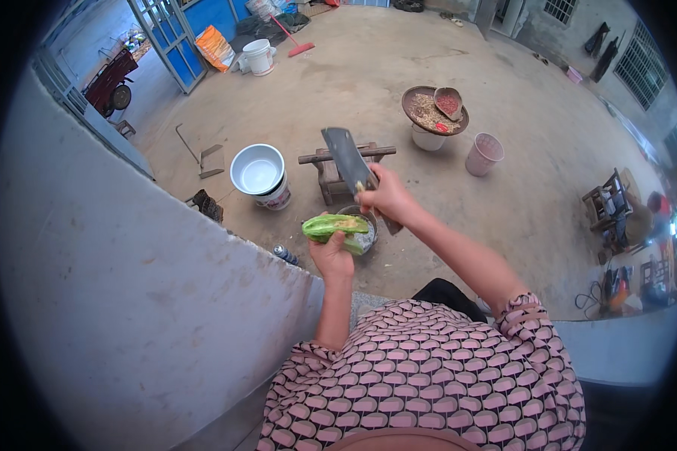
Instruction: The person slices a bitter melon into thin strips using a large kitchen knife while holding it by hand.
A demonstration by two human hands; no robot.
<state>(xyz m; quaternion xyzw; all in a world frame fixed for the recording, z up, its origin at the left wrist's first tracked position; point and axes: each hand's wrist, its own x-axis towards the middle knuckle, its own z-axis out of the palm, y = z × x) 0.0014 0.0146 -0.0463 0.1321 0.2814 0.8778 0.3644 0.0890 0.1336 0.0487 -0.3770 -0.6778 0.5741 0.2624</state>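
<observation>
My left hand (334,260) grips a pale green vegetable (328,225), which looks like a mustard stem or gourd; its upper right side shows yellowish-brown flesh. In my right hand (388,194) is the handle of a cleaver (347,158), its dark broad blade raised and slanting up to the left, apart from the vegetable. A bit of pale matter sticks to the blade near the handle. Partly hidden behind the vegetable and my hands, a bucket (366,239) with whitish contents stands on the floor.
Beyond my hands stands a wooden stool (332,179). A pale basin (258,169) tops a bucket to its left. A round tray of peanuts (423,115) rests on a white bucket, near a pink plastic bin (484,155). A low wall (175,270) runs along my left; a spray can (285,254) stands beside it.
</observation>
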